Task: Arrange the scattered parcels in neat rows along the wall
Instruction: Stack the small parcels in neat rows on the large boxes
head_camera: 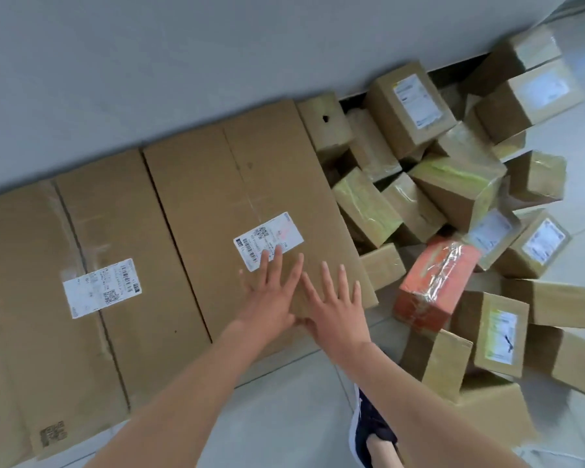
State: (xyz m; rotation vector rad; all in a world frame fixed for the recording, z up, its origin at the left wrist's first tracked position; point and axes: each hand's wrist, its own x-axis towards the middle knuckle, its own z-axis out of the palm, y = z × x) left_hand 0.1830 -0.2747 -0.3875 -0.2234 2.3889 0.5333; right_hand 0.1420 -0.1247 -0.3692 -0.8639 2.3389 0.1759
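Two large flat cardboard parcels lie side by side against the grey wall (216,62): one on the left (91,238) and one on the right (250,184), each with a white shipping label. My left hand (272,292) and my right hand (335,305) lie flat with spread fingers on the near right part of the right parcel. The left fingertips touch its label (267,239). To the right, several small brown parcels (416,106) lie jumbled in a heap, with an orange taped parcel (433,282) among them.
Pale tiled floor (284,410) shows in front of the big parcels. My foot in a dark shoe (372,430) stands on it near the heap. More small boxes (497,329) crowd the lower right, reaching from the wall to my foot.
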